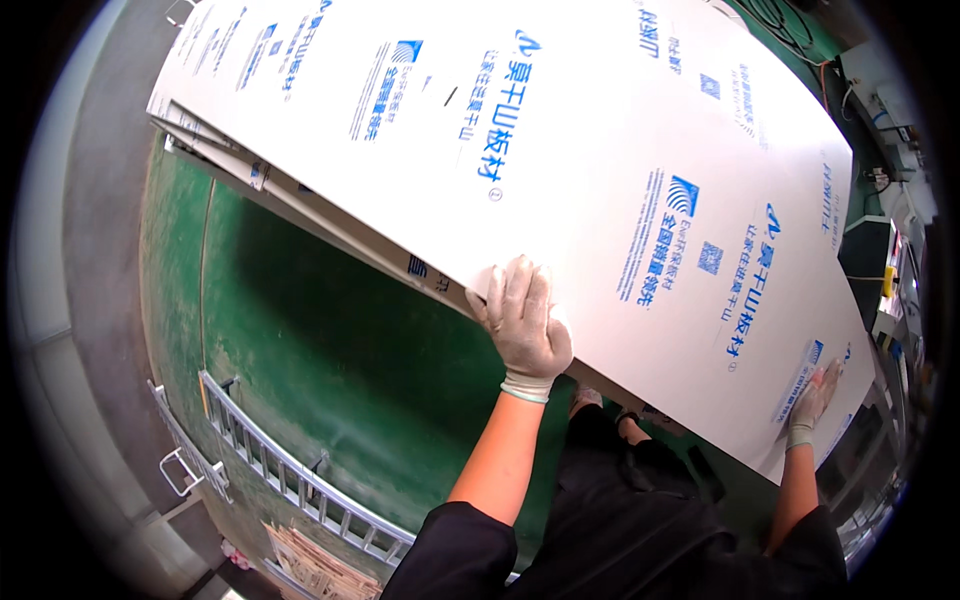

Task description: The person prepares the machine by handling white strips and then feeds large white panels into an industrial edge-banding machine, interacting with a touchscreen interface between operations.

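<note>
A large white board (560,130) with blue printing fills the upper part of the view, tilted above a green floor. It lies on top of a stack of similar boards (300,200) whose edges show at the left. My left hand (522,322), in a pale glove, grips the board's near long edge with fingers on top. My right hand (812,400), also gloved, presses flat on the board near its right corner. My dark trousers and feet show below the board's edge.
A green floor (320,350) lies under the boards. A grey metal ladder-like rail (280,470) lies on the floor at lower left, with stacked paper or wood strips (310,565) beyond it. Machines and cables (890,150) stand at the right.
</note>
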Action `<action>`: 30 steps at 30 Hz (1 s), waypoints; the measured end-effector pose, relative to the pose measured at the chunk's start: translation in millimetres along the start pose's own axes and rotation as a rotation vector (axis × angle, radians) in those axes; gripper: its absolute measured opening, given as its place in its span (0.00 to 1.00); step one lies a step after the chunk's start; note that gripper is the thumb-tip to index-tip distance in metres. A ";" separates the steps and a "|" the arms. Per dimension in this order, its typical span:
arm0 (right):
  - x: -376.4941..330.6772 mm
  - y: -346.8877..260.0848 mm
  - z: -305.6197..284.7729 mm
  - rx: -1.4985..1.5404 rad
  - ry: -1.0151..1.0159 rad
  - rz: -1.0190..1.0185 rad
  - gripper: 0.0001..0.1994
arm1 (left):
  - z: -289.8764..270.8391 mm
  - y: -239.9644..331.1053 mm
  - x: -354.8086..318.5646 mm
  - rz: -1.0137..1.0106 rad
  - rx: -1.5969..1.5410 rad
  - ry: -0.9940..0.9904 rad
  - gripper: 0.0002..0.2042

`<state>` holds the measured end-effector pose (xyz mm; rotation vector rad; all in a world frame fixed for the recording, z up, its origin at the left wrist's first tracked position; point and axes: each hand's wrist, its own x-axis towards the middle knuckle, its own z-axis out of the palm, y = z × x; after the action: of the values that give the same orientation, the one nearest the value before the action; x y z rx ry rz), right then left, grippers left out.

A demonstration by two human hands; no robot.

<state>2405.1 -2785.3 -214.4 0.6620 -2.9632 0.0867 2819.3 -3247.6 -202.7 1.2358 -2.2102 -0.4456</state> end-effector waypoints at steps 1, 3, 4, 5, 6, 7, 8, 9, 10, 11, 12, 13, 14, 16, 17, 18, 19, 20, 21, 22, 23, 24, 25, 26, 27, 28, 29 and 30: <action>-1.3 2.0 1.5 -0.013 -0.004 0.014 0.28 | 2.9 0.8 1.4 0.027 -0.009 0.007 0.22; -5.7 7.9 7.0 -0.043 -0.002 0.051 0.28 | 3.1 0.4 3.0 0.071 0.004 0.011 0.22; -6.9 5.9 5.4 -0.078 -0.016 0.046 0.28 | 3.0 -0.7 3.3 0.103 -0.007 0.019 0.22; -6.7 -2.7 4.0 -0.114 -0.032 0.038 0.28 | 4.8 -1.0 -1.1 0.110 0.010 0.030 0.22; -7.4 -12.5 0.6 -0.146 -0.050 0.033 0.29 | 3.1 -1.5 -2.5 0.120 0.030 0.041 0.22; -7.4 -17.6 -3.4 -0.181 -0.050 0.037 0.29 | 2.3 0.9 -2.8 0.123 0.043 0.037 0.22; -8.0 -22.4 -6.1 -0.214 -0.051 0.041 0.29 | 2.9 2.0 -2.9 0.120 0.028 0.033 0.22; -9.3 -27.0 -7.5 -0.245 -0.054 0.043 0.29 | 4.0 2.8 -3.5 0.118 0.027 0.040 0.22; -10.7 -29.5 -6.5 -0.298 -0.052 0.064 0.29 | 7.7 4.2 -3.6 0.115 0.024 0.048 0.22; -11.6 -31.8 -3.0 -0.346 -0.056 0.081 0.30 | 11.7 2.6 -5.7 0.106 0.017 0.052 0.22; -12.0 -35.2 -6.1 -0.396 -0.065 0.095 0.30 | 15.6 -1.9 -9.1 0.093 0.011 0.054 0.22; -8.3 -46.1 -14.6 -0.319 -0.085 0.127 0.30 | 18.9 -4.8 -12.3 0.073 0.015 0.060 0.22; -5.0 -58.7 -26.0 -0.229 -0.102 0.156 0.30 | 18.9 -3.1 -13.9 0.071 0.022 0.057 0.22; -7.0 -60.5 -42.7 -0.077 -0.108 0.152 0.30 | 13.6 -2.2 -9.7 0.070 0.060 0.048 0.23; -11.0 -56.9 -49.3 -0.022 -0.092 0.118 0.29 | 12.9 0.0 -8.9 0.065 0.112 -0.004 0.23; -16.3 -54.6 -53.7 0.040 -0.080 0.079 0.29 | 11.9 2.6 -7.8 0.040 0.101 -0.001 0.23; -21.6 -49.2 -57.8 0.082 -0.091 -0.010 0.29 | 12.5 4.1 -8.4 0.008 0.094 0.001 0.23; -27.1 -38.3 -63.0 0.123 -0.101 -0.102 0.28 | 11.6 4.0 -8.2 -0.027 0.087 0.003 0.23; -37.4 -21.8 -65.5 0.157 -0.115 -0.191 0.28 | 10.3 2.6 -10.0 -0.071 0.097 -0.073 0.26; -47.8 -1.5 -64.5 0.140 -0.071 -0.217 0.27 | 11.6 5.5 -11.1 -0.103 0.107 -0.074 0.27; -59.2 19.8 -62.4 0.122 -0.029 -0.245 0.27 | 14.0 10.8 -15.6 -0.139 0.118 -0.075 0.28; -68.4 38.2 -73.8 0.181 -0.043 -0.117 0.26 | 14.6 17.5 -24.0 -0.179 0.126 -0.080 0.29; -76.7 55.4 -79.2 0.246 -0.054 0.013 0.25 | 13.7 27.4 -31.0 -0.231 0.101 -0.119 0.31; -90.3 94.1 -61.1 0.199 0.104 0.015 0.24 | 17.0 36.7 -37.0 -0.242 0.127 -0.123 0.33; -104.1 143.9 -36.6 0.135 0.136 0.104 0.24 | 19.1 49.7 -44.7 -0.258 0.146 -0.142 0.33; -110.2 174.3 -32.8 0.068 0.115 0.242 0.26 | 19.7 59.6 -54.0 -0.280 0.171 -0.157 0.34; -119.8 207.4 -19.2 -0.161 0.153 0.299 0.29 | 21.8 71.6 -62.1 -0.299 0.079 -0.139 0.35; -119.0 226.6 -24.4 -0.238 0.036 0.393 0.32 | 21.9 80.4 -72.9 -0.325 -0.008 -0.118 0.35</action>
<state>2417.6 -2528.5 -211.2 0.0460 -2.9564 -0.2183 2782.5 -3143.2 -199.6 1.6094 -2.1032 -0.6690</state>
